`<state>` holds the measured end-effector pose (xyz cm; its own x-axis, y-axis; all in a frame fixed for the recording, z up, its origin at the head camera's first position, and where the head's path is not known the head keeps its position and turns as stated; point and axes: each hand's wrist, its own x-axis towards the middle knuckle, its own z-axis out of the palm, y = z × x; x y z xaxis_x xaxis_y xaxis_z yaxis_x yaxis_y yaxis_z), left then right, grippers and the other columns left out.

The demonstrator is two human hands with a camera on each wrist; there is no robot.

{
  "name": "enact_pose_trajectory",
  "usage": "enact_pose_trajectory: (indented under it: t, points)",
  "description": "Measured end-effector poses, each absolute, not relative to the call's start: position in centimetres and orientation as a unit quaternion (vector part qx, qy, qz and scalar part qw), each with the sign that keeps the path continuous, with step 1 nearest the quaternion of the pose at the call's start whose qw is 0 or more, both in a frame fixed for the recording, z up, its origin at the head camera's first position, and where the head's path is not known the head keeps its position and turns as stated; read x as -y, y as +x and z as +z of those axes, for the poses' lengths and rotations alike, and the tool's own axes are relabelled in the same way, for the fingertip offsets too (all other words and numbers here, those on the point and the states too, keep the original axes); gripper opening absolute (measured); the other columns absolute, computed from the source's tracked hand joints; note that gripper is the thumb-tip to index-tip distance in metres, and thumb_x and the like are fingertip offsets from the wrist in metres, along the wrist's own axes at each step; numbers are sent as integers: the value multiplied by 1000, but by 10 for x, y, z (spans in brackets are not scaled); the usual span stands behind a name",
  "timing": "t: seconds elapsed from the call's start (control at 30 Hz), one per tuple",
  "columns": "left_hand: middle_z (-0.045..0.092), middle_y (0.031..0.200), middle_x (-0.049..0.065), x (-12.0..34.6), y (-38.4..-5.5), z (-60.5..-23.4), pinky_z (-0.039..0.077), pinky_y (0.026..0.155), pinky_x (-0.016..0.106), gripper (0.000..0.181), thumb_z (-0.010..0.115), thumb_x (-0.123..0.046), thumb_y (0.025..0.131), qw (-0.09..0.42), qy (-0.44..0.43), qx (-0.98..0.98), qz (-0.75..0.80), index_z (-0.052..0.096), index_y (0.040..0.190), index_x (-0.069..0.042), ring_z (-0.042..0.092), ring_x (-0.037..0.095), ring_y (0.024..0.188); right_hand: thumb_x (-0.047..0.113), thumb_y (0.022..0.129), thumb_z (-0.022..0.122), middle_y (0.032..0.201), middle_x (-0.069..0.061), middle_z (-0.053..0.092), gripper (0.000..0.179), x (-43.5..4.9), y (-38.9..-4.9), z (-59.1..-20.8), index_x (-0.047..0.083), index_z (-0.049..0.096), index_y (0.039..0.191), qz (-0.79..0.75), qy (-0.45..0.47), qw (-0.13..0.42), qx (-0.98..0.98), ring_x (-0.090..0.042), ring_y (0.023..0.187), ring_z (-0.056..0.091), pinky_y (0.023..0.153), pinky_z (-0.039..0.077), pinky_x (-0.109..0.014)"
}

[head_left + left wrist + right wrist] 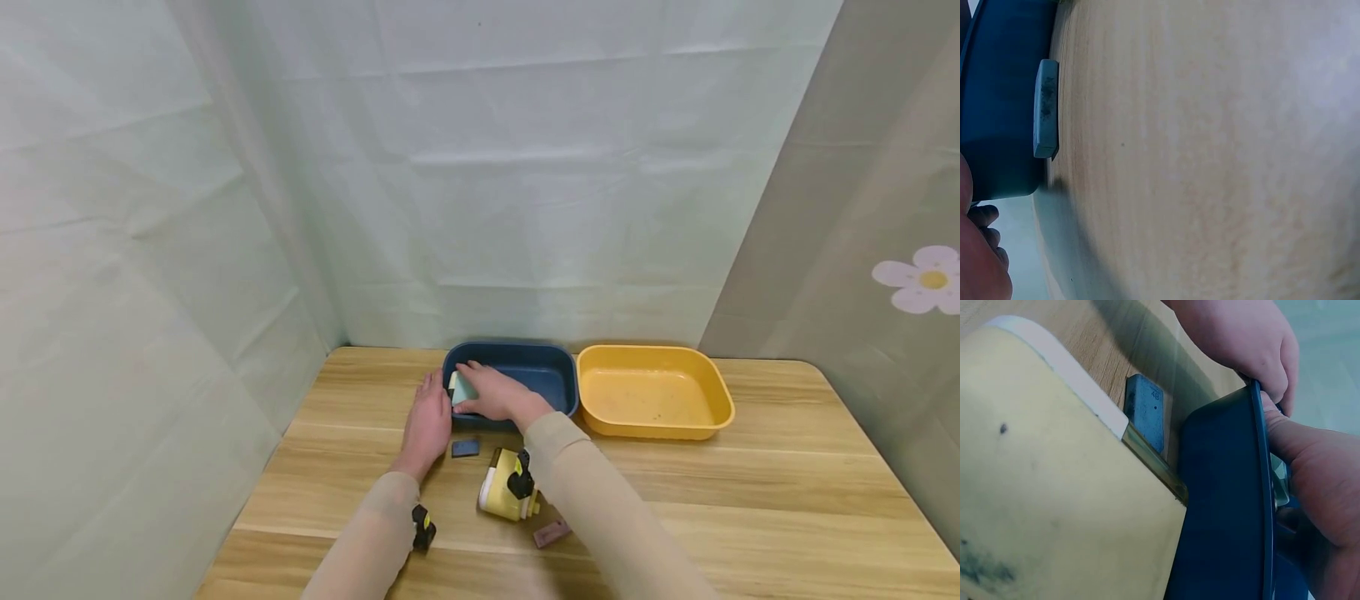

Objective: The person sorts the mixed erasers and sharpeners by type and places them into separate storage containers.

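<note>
At the left end of a dark blue bin (pixel 540 354), my left hand (pixel 429 421) holds the rim, its fingers along the outer side. My right hand (pixel 495 393) reaches into the same bin and grips a pale green, cream-edged box-shaped thing (pixel 464 388) between thumb and fingers. Only a small part of that thing (pixel 1280 480) shows past the rim in the right wrist view. A blue eraser marked 4B (pixel 1145 412) lies on the table beside the bin's near wall. Under my right forearm is a yellow box-shaped thing (pixel 504 490) with a white edge, partly covered.
A yellow bin (pixel 652 432) stands right against the blue one. On the wooden table (pixel 780 483), a pink eraser (pixel 551 533) lies near my right sleeve. Pale curtains (pixel 525 208) hang behind and to the left of the table.
</note>
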<state>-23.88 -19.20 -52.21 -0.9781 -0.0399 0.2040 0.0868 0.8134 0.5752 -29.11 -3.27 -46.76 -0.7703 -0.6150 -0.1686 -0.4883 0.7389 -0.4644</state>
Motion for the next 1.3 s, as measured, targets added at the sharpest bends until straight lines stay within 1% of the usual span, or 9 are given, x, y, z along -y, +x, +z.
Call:
enact_pose_trajectory:
  t: [0.23, 0.47, 0.63, 0.77, 1.03, 1.2, 1.3]
  points:
    - [42, 161, 32, 193, -239, -523, 22, 129, 53, 50, 36, -11, 115, 102, -12, 946, -309, 36, 159, 13, 32, 42, 157, 46, 104, 68, 176, -14, 24, 84, 31, -290, -467, 16, 27, 171, -196, -297, 157, -921, -34, 161, 25, 127, 31, -48]
    - [43, 160, 33, 193, -241, -523, 23, 129, 55, 49, 36, -11, 115, 108, -13, 945, -308, 38, 158, 14, 33, 43, 156, 48, 106, 66, 175, -15, 25, 83, 25, -290, -463, 14, 26, 171, -205, -305, 141, -919, -33, 161, 24, 128, 29, -48]
    - [43, 161, 31, 193, -241, -523, 22, 129, 54, 49, 37, -12, 115, 103, -8, 946, -307, 38, 158, 13, 32, 41, 157, 49, 106, 64, 175, -14, 27, 81, 19, -290, -460, 14, 29, 170, -216, -302, 129, -919, -31, 161, 25, 128, 30, -48]
    - [43, 161, 31, 193, -241, -524, 22, 129, 55, 49, 37, -12, 115, 102, -3, 946, -309, 38, 158, 13, 32, 41, 157, 47, 107, 64, 174, -13, 29, 79, 14, -288, -459, 13, 31, 170, -221, -306, 117, -919, -33, 161, 26, 127, 30, -49]
    - [42, 161, 32, 194, -241, -526, 22, 129, 56, 49, 37, -11, 115, 103, -13, 945, -311, 37, 158, 13, 32, 43, 156, 47, 108, 63, 173, -7, 34, 74, 8, -279, -452, 13, 37, 168, -214, -313, 93, -921, -32, 160, 29, 127, 32, -48]
    - [41, 162, 31, 197, -240, -524, 21, 129, 55, 50, 37, -12, 115, 99, -13, 943, -316, 36, 159, 13, 31, 42, 157, 46, 108, 63, 172, -7, 35, 71, 3, -273, -447, 13, 40, 166, -213, -320, 86, -919, -31, 161, 27, 127, 32, -48]
    - [40, 163, 31, 198, -241, -524, 20, 129, 55, 51, 36, -14, 116, 93, -13, 944, -316, 36, 159, 12, 30, 41, 158, 45, 108, 63, 170, -8, 39, 68, -1, -268, -446, 12, 43, 165, -209, -320, 74, -921, -31, 160, 29, 126, 34, -48]
